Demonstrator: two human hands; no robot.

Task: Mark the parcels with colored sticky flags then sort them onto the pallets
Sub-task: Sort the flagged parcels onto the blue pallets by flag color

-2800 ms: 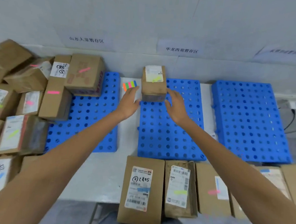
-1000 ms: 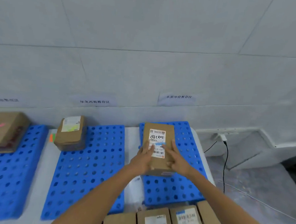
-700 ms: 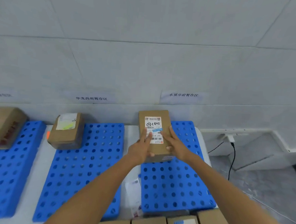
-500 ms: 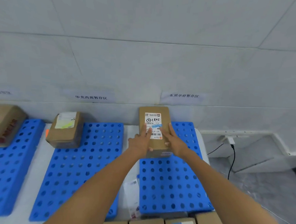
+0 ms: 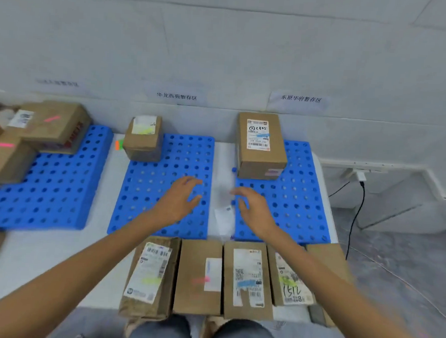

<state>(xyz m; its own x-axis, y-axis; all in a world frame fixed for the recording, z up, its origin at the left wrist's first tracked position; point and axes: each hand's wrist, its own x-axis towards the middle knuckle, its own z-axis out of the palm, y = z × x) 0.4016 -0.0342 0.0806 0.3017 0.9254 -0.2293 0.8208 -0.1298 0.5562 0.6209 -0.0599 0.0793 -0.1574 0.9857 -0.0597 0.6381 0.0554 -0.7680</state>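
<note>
White table, blue pallets, pale wall

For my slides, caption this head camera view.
Left hand and right hand hover open; the blue-flagged parcel sits on the rightmost pallet.

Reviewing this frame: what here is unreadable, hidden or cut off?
Head view:
- Leftmost wall sign: text blurred.
- Sticky flag pad: mostly hidden behind the yellow-flagged parcel.
- Left parcel stack: cut off by the frame edge.
- Rightmost front parcel: largely covered by the right forearm; any flag unseen.
- Paper slip between pallets: print blurred.
</note>
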